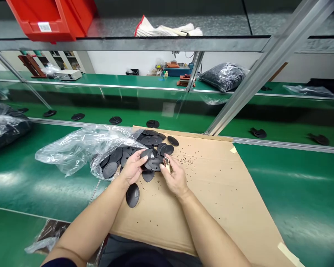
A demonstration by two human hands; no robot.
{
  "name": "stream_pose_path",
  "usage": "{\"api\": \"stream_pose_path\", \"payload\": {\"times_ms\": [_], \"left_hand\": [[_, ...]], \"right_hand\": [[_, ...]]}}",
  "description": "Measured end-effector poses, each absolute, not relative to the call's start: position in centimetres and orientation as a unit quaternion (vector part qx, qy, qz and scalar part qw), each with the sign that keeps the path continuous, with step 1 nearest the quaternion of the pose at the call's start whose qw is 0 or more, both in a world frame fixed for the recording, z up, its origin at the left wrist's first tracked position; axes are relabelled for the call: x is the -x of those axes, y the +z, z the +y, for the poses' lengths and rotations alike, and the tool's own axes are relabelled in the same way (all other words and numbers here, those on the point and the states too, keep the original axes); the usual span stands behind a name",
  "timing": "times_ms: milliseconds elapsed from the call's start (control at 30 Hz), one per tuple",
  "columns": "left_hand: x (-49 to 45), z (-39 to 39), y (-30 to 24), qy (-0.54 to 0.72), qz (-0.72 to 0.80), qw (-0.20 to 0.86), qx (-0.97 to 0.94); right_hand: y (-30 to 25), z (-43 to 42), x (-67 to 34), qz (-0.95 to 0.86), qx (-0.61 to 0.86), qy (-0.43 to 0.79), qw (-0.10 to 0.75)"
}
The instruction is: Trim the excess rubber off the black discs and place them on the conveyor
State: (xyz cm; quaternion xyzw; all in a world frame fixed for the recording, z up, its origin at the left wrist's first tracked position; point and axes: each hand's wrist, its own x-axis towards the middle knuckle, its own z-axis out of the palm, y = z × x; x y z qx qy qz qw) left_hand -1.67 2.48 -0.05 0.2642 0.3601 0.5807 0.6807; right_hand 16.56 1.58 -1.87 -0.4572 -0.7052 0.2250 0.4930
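My left hand (133,168) grips a black oval plastic part (153,160) by its left edge, fingers curled round it. My right hand (176,178) is closed on a small metal tool (167,163), its tip against the right side of that part. Both hands hover over a sheet of brown cardboard (211,185) dotted with small dark trimmings. A pile of the same black oval parts (153,141) spills from a clear plastic bag (83,148) just behind the hands. One single part (133,195) lies on the cardboard under my left wrist.
A green conveyor belt (183,115) behind the cardboard carries spaced black parts. A slanted metal post (256,74) rises at right. A red bin (52,18) and white cloth (167,29) sit on the upper shelf. Dark bagged parts lie at far left (2,126) and back right (225,76).
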Motion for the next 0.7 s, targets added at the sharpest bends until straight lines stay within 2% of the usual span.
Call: {"api": "stream_pose_path", "payload": {"times_ms": [233, 700], "left_hand": [[2.48, 3.09, -0.34, 0.561, 0.371, 0.704, -0.229], [2.4, 2.64, 0.49, 0.54, 0.363, 0.716, -0.254]], "right_hand": [[-1.35, 1.22, -16.62, -0.78, 0.423, 0.162, 0.432], [-1.26, 1.32, -16.74, -0.824, 0.4, 0.081, 0.394]]}}
